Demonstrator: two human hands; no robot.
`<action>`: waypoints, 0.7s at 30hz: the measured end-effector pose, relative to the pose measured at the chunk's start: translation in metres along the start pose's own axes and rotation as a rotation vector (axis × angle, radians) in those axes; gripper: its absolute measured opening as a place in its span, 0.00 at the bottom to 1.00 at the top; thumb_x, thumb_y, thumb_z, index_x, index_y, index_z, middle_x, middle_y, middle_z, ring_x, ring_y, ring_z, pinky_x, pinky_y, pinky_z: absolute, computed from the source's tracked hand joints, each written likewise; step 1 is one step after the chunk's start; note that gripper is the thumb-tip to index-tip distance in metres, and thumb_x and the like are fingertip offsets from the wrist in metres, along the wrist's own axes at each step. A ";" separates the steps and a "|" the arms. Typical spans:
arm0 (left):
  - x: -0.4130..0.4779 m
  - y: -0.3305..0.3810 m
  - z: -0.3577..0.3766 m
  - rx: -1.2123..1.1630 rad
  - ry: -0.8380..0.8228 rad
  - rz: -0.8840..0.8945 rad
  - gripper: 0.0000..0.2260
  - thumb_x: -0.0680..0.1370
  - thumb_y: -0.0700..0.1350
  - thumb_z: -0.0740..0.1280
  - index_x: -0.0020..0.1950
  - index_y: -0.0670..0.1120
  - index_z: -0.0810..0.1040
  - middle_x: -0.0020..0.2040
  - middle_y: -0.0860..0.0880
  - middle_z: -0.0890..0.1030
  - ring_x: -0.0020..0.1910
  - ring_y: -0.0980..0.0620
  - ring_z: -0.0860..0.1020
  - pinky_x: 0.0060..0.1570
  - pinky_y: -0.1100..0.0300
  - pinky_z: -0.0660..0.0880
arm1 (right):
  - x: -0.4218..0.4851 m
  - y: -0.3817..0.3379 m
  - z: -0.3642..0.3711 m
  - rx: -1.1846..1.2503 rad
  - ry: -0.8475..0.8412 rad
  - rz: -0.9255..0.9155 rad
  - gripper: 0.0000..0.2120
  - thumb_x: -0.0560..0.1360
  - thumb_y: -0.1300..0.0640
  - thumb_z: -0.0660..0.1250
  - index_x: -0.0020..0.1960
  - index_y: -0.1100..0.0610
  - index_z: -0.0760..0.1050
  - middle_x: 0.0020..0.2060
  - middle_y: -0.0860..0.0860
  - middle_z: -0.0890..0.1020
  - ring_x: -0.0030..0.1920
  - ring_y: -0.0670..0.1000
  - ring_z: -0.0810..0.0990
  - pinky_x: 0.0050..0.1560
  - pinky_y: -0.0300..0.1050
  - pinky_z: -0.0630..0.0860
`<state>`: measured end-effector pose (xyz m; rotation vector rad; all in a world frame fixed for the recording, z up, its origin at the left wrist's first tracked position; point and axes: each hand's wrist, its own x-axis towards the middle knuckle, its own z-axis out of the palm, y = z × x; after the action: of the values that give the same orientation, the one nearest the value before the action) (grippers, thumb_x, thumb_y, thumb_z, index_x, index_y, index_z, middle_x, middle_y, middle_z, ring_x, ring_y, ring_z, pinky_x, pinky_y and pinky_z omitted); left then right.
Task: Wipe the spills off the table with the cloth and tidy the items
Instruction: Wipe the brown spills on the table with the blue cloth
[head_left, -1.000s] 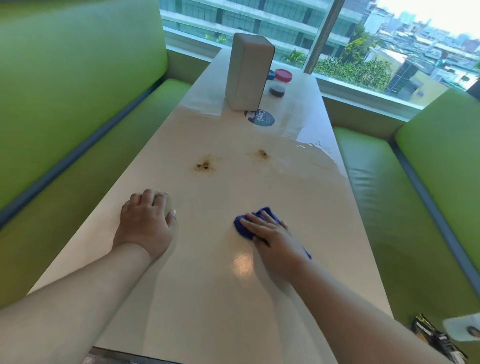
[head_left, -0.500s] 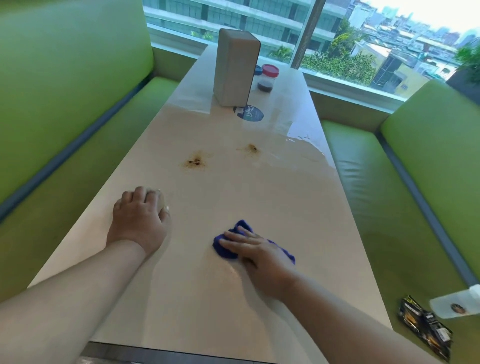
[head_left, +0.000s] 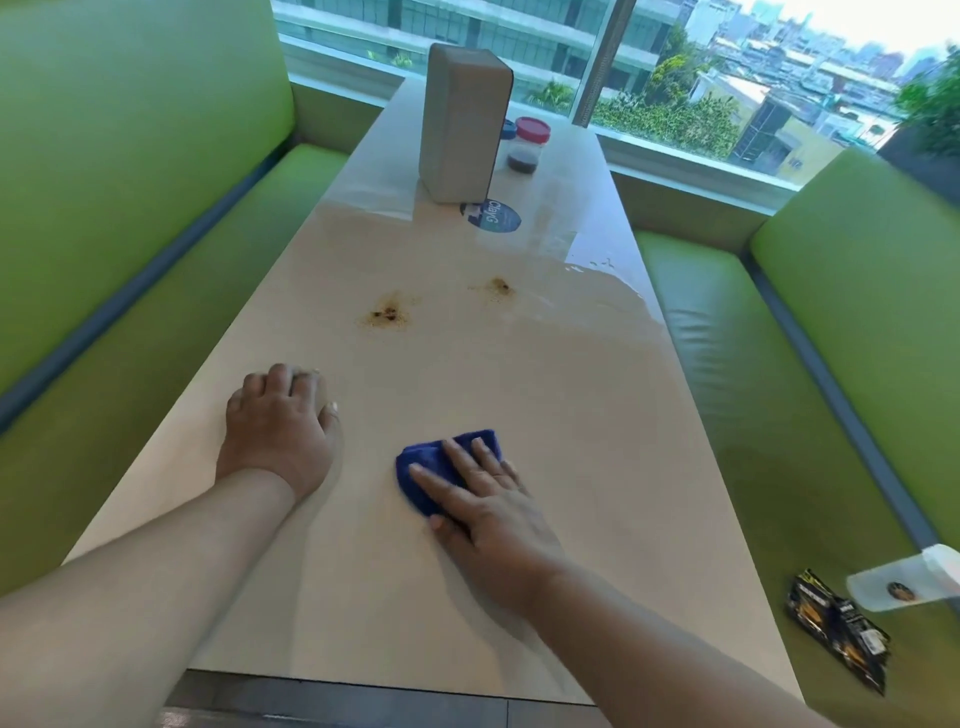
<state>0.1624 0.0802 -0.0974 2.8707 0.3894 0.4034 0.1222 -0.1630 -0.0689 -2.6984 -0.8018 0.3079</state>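
A folded blue cloth (head_left: 423, 462) lies on the pale table (head_left: 545, 415), and my right hand (head_left: 488, 512) presses flat on it with fingers spread. My left hand (head_left: 280, 421) rests palm down on the table to the left, fingers curled over something small and pale that I cannot make out. Two brown spills mark the tabletop farther away: a larger spill (head_left: 385, 314) and a smaller spill (head_left: 500, 287). A wet patch (head_left: 587, 291) shines near the right edge.
A tall grey box (head_left: 462, 122) stands at the far end beside a red-lidded jar (head_left: 524, 145), a blue-lidded jar (head_left: 507, 130) and a round blue sticker (head_left: 493, 215). Green benches flank the table; a dark packet (head_left: 836, 629) and a clear bottle (head_left: 904, 582) lie on the right bench.
My right hand has slid the blue cloth leftward and toward me across the table. My left hand has stayed in place.
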 end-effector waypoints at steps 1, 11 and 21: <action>0.000 0.000 0.001 0.003 -0.005 0.000 0.16 0.74 0.46 0.66 0.58 0.40 0.76 0.57 0.38 0.74 0.53 0.36 0.70 0.55 0.43 0.67 | -0.002 -0.008 0.004 -0.008 -0.019 -0.052 0.23 0.76 0.35 0.41 0.71 0.30 0.50 0.76 0.41 0.48 0.74 0.44 0.39 0.73 0.44 0.35; 0.002 -0.005 -0.002 -0.299 0.042 -0.015 0.24 0.75 0.52 0.56 0.63 0.39 0.75 0.60 0.37 0.75 0.60 0.35 0.70 0.62 0.43 0.66 | 0.011 0.024 -0.005 -0.057 0.048 0.223 0.21 0.81 0.44 0.47 0.73 0.35 0.49 0.75 0.37 0.47 0.75 0.42 0.40 0.73 0.43 0.36; -0.049 0.064 -0.036 -0.633 0.072 0.073 0.23 0.75 0.52 0.52 0.58 0.41 0.78 0.55 0.42 0.79 0.57 0.42 0.74 0.60 0.57 0.64 | 0.010 -0.031 0.008 0.904 0.255 0.275 0.19 0.79 0.53 0.55 0.68 0.39 0.64 0.68 0.45 0.70 0.65 0.37 0.68 0.68 0.34 0.62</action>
<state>0.1206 0.0117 -0.0591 2.2603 0.1314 0.5316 0.1129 -0.1312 -0.0672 -1.9149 -0.1346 0.2851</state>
